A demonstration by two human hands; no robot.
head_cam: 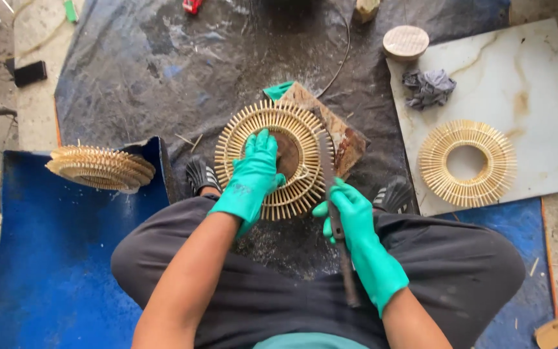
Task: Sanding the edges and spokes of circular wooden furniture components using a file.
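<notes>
— Where's the bamboo ring (292,139)?
— On the wooden board (347,139), mid-tarp; left hand (253,171) presses it flat (fingers spread).
— Right hand (350,216)?
— Grasping the long blade (330,187), lying across the ring's right rim.

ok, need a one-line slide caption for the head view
Gloved left hand steadies a round bamboo-stick ring on a wooden block while right hand works a long blade.
</notes>
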